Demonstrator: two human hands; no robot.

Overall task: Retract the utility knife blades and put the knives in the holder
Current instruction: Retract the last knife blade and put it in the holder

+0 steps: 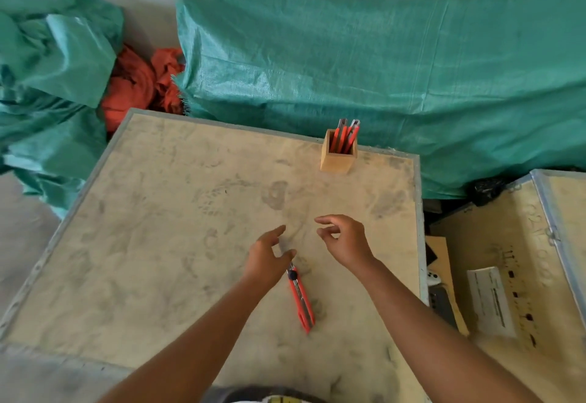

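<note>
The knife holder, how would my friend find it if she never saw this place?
Look at the big dusty board, then its far edge by the green tarp. The wooden holder is the small square box standing upright there, with orange knives sticking out, unlike the knife lying flat.

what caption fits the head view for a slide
Both empty hands, left hand and right hand, hover above an orange utility knife; wooden holder beyond.

The light is soft and even, like daylight — not too bright, not dim. The shiny green woven plastic sheet (364, 63) gleams a little near 11 o'clock. Shadows are faint; a small one lies under the orange plastic utility knife (302, 299). The picture looks a bit fuzzy all over. Straight edges of the dusty tan wooden board (158, 212) bend near the sides — more at 8 o'clock.
</note>
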